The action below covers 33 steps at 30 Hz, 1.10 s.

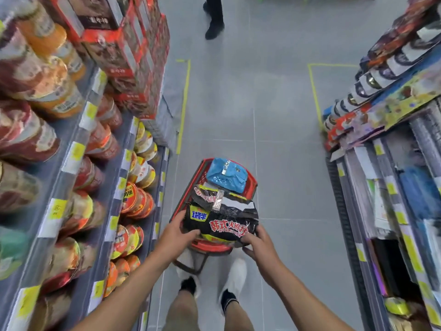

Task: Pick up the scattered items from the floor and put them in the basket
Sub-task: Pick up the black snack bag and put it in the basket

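Reaching in from the lower left of the frame, the left hand (177, 231) is curling its fingers around the left end of a black noodle packet (222, 225). The packet is lying label up over the near end of the red basket (251, 185) at lower centre, its long axis running left to right. The right hand (259, 242) is gripping its right end.

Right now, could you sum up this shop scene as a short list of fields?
place: shop aisle, shelves on both sides
container: red basket on the floor at the person's feet
already inside: blue pack, second black pack
left hand: grips black noodle pack, left end
right hand: grips its right end
pack position: over the basket's near end
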Motion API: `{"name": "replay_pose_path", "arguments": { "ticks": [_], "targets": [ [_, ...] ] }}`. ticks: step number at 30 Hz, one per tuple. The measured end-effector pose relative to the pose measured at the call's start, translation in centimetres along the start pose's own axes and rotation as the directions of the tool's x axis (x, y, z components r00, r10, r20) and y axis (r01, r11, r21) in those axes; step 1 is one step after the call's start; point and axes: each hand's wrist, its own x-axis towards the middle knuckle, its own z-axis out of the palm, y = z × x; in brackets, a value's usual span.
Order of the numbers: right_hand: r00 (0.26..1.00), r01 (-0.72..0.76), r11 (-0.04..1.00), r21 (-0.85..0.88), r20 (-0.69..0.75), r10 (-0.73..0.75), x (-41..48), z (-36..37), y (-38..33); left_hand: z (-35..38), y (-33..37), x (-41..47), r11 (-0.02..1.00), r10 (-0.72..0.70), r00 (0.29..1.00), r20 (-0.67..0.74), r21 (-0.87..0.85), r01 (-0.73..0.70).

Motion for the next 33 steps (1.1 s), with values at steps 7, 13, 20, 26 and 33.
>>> {"name": "replay_pose_path", "arguments": {
  "ticks": [7, 13, 20, 26, 33],
  "targets": [
    [0.979, -0.099, 0.989, 0.107, -0.168, 0.117, 10.7, 2.9, 0.4, 0.4, -1.4, 10.8, 0.974, -0.195, 0.971, 0.137, -0.087, 0.208],
    [0.942, -0.150, 0.956, 0.254, -0.257, 0.216, 18.5, 5.2, 2.5, 1.0, -4.2, 20.5, 0.957, -0.276, 0.946, 0.168, -0.043, 0.287],
    [0.933, -0.173, 0.942, 0.289, -0.258, 0.251, 23.1, 6.0, 3.7, 1.8, -7.9, 26.8, 0.952, -0.307, 0.919, 0.248, 0.081, 0.296],
    [0.920, -0.226, 0.938, 0.264, -0.259, 0.294, 22.4, 6.5, 2.7, 1.0, -7.3, 25.6, 0.954, -0.291, 0.905, 0.309, 0.024, 0.299],
    [0.941, -0.151, 0.987, 0.045, -0.300, 0.158, 20.3, 6.0, 0.5, -1.3, -4.9, 23.8, 0.973, -0.231, 0.911, 0.341, 0.080, 0.216]
  ]
}}
